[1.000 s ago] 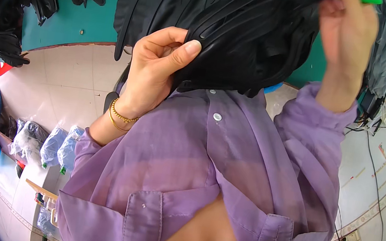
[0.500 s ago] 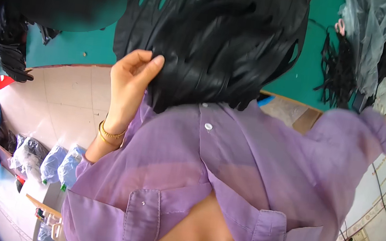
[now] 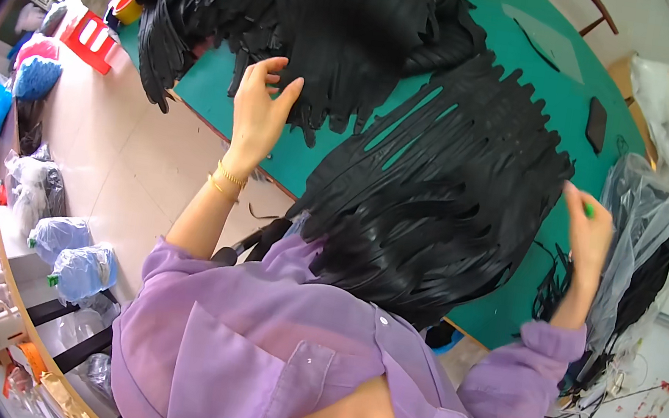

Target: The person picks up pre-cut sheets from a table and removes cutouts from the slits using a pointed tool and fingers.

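A sheet of black fringed strips (image 3: 439, 198) is lying across the green table (image 3: 334, 153). The right hand (image 3: 587, 227) is pinching a small green object (image 3: 588, 210) at its edge. The left hand (image 3: 259, 109), fingers spread open, is touching the black pile (image 3: 310, 17) beyond.

1 view only: head-worn fisheye cam, left unit of the pair. Looks steeply down over the wearer's chest; purple shirt (image 3: 263, 353) fills the lower frame at very close range. Faces fwd onto the green table (image 3: 541, 76), near, approx. at arm's reach. Wide FOV: floor at left, straight edges bend near the dark rim. No 2nd view, so no shared area.
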The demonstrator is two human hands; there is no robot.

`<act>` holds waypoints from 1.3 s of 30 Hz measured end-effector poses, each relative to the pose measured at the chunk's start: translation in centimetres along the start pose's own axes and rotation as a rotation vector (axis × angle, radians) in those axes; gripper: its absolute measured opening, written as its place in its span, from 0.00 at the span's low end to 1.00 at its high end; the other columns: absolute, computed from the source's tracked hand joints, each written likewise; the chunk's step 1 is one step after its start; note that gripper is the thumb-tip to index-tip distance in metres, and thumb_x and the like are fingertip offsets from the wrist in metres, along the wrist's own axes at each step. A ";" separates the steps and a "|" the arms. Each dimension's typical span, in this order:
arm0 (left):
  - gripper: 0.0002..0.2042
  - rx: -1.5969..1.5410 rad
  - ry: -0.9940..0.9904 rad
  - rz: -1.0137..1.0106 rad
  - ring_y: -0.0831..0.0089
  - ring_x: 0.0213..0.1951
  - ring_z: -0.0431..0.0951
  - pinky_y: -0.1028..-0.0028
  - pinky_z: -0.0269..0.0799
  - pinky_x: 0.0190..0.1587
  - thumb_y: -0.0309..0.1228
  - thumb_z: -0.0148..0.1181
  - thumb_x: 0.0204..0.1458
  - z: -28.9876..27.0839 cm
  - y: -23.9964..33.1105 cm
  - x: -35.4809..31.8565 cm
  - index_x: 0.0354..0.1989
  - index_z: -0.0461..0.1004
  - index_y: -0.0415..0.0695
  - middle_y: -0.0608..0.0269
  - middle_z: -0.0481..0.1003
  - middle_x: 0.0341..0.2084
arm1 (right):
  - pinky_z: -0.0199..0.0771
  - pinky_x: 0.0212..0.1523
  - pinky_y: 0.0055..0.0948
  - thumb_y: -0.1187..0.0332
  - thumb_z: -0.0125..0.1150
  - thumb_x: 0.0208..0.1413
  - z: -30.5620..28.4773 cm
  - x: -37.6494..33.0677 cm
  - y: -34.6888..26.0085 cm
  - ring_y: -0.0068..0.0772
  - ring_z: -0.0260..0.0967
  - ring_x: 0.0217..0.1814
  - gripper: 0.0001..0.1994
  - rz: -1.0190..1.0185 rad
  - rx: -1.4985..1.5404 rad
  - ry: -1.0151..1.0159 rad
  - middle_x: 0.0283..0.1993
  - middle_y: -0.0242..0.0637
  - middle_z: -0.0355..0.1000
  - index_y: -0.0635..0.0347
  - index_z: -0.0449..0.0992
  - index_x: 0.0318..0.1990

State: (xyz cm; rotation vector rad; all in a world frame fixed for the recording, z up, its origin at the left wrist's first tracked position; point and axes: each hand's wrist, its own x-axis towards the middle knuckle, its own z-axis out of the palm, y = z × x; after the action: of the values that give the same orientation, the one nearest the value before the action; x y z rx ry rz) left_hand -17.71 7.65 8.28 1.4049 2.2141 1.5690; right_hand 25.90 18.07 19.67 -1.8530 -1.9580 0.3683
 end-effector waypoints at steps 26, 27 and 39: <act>0.15 -1.275 -0.597 -0.333 0.78 0.44 0.73 0.76 0.68 0.50 0.25 0.57 0.52 2.2 7.9 3.2 0.49 0.70 0.36 0.64 0.73 0.41 | 0.71 0.34 0.34 0.40 0.51 0.56 10.7 4.1 -21.1 0.35 0.75 0.31 0.32 -0.331 0.377 -0.339 0.23 0.40 0.75 0.65 0.77 0.23; 0.16 -1.139 -0.612 -0.204 0.81 0.45 0.71 0.77 0.66 0.51 0.28 0.59 0.54 2.8 8.3 2.9 0.50 0.70 0.37 0.66 0.72 0.41 | 0.70 0.34 0.31 0.42 0.53 0.57 10.9 4.1 -21.3 0.31 0.74 0.31 0.30 -0.309 0.403 -0.430 0.24 0.38 0.76 0.67 0.77 0.24; 0.14 -1.459 -0.732 -0.456 0.71 0.42 0.77 0.74 0.75 0.43 0.33 0.57 0.58 6.2 15.5 7.2 0.46 0.72 0.34 0.56 0.77 0.39 | 0.67 0.31 0.24 0.59 0.61 0.57 6.3 11.0 -17.8 0.21 0.69 0.31 0.15 -0.211 0.809 -0.119 0.33 0.32 0.74 0.65 0.76 0.36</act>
State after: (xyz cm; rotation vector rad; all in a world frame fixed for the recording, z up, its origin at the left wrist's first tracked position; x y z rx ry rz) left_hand -8.91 17.94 20.49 0.6705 0.5133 1.4678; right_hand 6.99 28.18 23.69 -1.1151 -1.6763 1.0354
